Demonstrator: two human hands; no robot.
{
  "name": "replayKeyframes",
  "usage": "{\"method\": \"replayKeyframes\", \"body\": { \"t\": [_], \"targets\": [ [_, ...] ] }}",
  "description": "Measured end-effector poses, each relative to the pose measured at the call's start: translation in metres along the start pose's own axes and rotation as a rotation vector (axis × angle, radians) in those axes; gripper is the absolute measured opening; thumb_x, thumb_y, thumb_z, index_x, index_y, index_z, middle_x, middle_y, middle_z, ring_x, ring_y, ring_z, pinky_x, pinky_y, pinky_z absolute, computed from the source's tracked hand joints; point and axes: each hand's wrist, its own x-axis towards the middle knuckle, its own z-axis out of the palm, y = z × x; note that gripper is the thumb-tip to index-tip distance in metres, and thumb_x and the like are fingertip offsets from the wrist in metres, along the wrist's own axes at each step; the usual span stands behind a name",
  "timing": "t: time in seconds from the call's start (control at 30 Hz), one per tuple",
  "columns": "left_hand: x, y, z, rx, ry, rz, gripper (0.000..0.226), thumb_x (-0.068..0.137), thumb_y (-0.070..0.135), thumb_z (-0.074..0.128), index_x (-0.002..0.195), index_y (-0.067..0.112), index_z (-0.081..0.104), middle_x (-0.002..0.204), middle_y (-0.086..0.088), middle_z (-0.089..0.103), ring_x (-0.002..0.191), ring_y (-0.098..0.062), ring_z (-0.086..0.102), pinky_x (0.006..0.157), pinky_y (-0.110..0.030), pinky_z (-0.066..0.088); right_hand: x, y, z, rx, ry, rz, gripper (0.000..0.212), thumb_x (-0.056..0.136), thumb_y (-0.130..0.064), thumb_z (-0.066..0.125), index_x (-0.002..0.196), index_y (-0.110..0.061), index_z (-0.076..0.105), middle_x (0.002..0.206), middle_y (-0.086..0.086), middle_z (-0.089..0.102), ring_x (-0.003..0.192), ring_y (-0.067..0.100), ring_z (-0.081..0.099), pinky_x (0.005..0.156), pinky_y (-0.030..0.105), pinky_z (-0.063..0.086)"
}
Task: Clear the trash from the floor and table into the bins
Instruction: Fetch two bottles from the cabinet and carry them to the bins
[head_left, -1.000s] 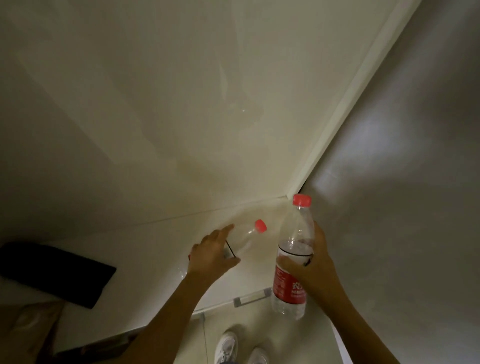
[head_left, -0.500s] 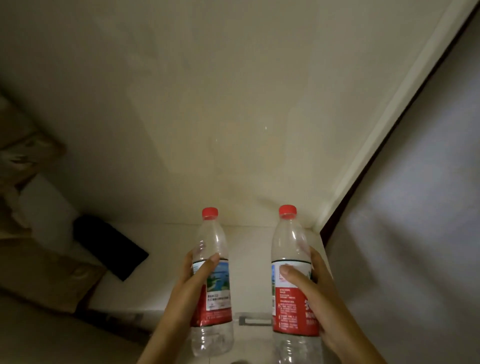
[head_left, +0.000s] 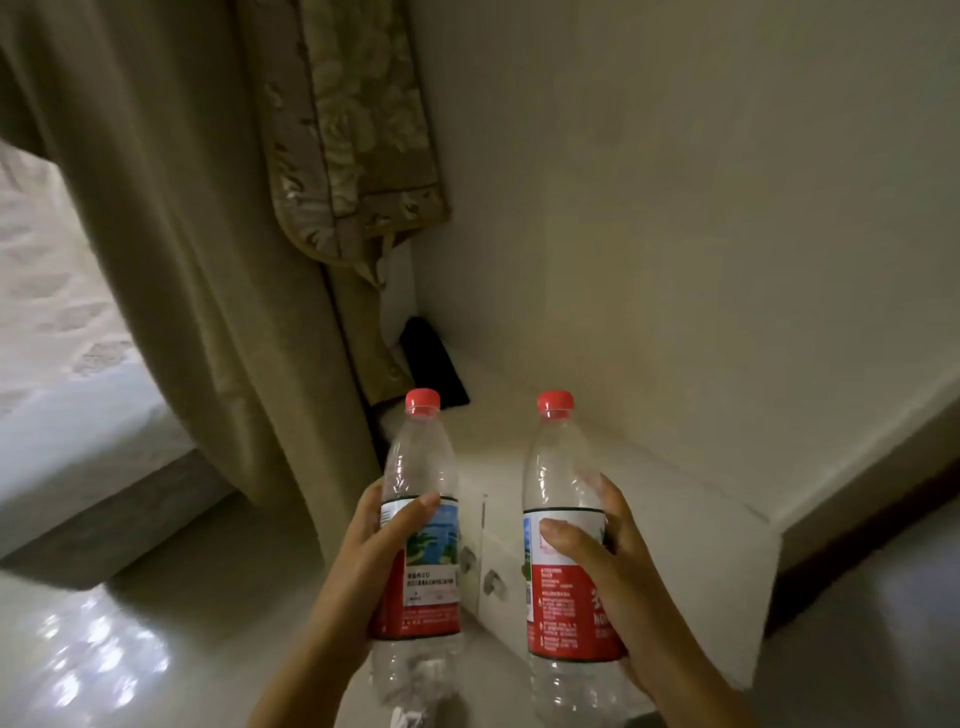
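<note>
Bottles up — left hand (head_left: 363, 566) now grips one (head_left: 418, 540), right hand (head_left: 618, 566) the other (head_left: 558, 545) — both off the surface (head_left: 675, 499), binward next.

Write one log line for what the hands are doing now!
left hand: holds left bottle | right hand: holds right bottle | both upright, capped | bins: unseen

Left clear plastic bottle (head_left: 418, 525): glossy, ribbed, red cap.
Right clear plastic bottle (head_left: 563, 540): glossy, printed film label.
Beige cloth curtain (head_left: 208, 260): matt, folded.
Pale floor (head_left: 156, 623): glossy, probably tile.
White cabinet (head_left: 649, 519): smooth, matt.
</note>
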Motion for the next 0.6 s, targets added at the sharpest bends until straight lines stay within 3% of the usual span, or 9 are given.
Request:
{"method": "replayKeyframes", "body": {
  "t": [0.13, 0.4, 0.47, 0.6],
  "targets": [
    [-0.043, -0.006, -0.040, -0.031, 0.212, 0.048, 0.056, 0.070, 0.037, 0.064, 0.122, 0.028, 0.047, 0.101, -0.016, 0.067, 0.069, -0.025, 0.073, 0.052, -0.030, 0.056, -0.009, -0.002, 0.038, -0.059, -0.181, -0.011, 0.076, 0.065, -0.045, 0.077, 0.126, -0.051, 0.031, 0.109, -0.005, 0.061, 0.081, 0.022, 0.072, 0.062, 0.031, 0.058],
    [-0.117, -0.014, -0.110, -0.130, 0.492, 0.149, 0.057, 0.069, 0.041, 0.064, 0.122, 0.030, 0.045, 0.102, -0.014, 0.067, 0.075, -0.025, 0.073, 0.055, -0.032, 0.057, -0.029, 0.005, 0.126, -0.157, -0.462, -0.021, 0.065, 0.062, -0.045, 0.070, 0.115, -0.057, 0.035, 0.112, -0.002, 0.062, 0.081, 0.020, 0.072, 0.059, 0.027, 0.057],
    [-0.138, -0.018, -0.130, -0.150, 0.552, 0.174, 0.055, 0.069, 0.041, 0.063, 0.120, 0.033, 0.045, 0.099, -0.010, 0.068, 0.074, -0.023, 0.073, 0.056, -0.031, 0.057, -0.039, 0.010, 0.152, -0.172, -0.524, -0.018, 0.065, 0.066, -0.049, 0.076, 0.117, -0.054, 0.036, 0.108, 0.000, 0.064, 0.079, 0.020, 0.072, 0.058, 0.026, 0.056],
    [-0.187, -0.029, -0.181, -0.175, 0.655, 0.202, 0.069, 0.067, 0.043, 0.063, 0.132, 0.033, 0.041, 0.110, -0.010, 0.064, 0.088, -0.027, 0.071, 0.070, -0.041, 0.059, -0.069, 0.022, 0.213, -0.216, -0.672, -0.023, 0.069, 0.065, -0.046, 0.079, 0.120, -0.050, 0.039, 0.103, 0.003, 0.066, 0.077, 0.021, 0.072, 0.058, 0.027, 0.056]
  ]
}}
